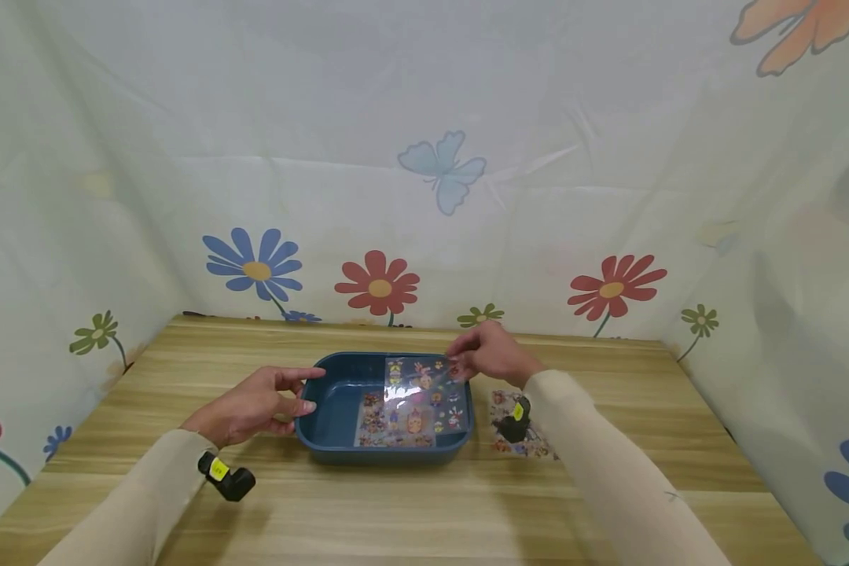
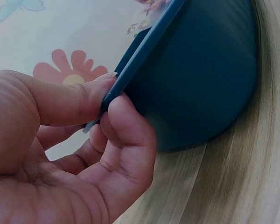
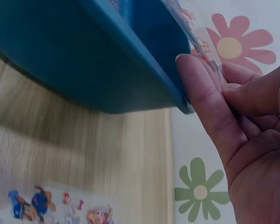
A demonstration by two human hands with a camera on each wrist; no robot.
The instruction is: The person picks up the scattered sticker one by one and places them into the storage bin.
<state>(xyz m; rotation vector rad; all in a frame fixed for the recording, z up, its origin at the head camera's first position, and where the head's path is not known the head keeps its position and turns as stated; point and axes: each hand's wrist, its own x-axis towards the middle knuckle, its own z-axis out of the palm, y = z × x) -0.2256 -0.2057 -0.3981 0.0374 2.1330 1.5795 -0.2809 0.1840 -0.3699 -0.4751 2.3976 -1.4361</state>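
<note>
A dark blue rectangular tub (image 1: pixel 334 410) stands on the table. At its left end my left hand (image 1: pixel 255 402) pinches the rim between thumb and fingers, seen closely in the left wrist view where the tub wall (image 2: pixel 196 79) fills the right side. My right hand (image 1: pixel 494 354) pinches the corner of a clear sticker sheet (image 1: pixel 424 385) printed with cartoon figures, held over the tub's right part. Another sticker sheet (image 1: pixel 375 424) lies inside the tub, partly covered by the held one. In the right wrist view, my thumb and fingers grip the sheet's edge (image 3: pixel 203 46) beside the tub rim.
To the right of the tub, another sticker sheet (image 1: pixel 502 405) lies on the wood-grain table (image 1: pixel 368 511), partly hidden by my right wrist. A white cloth (image 1: pixel 290 189) with printed flowers and a butterfly hangs behind the table and along both sides.
</note>
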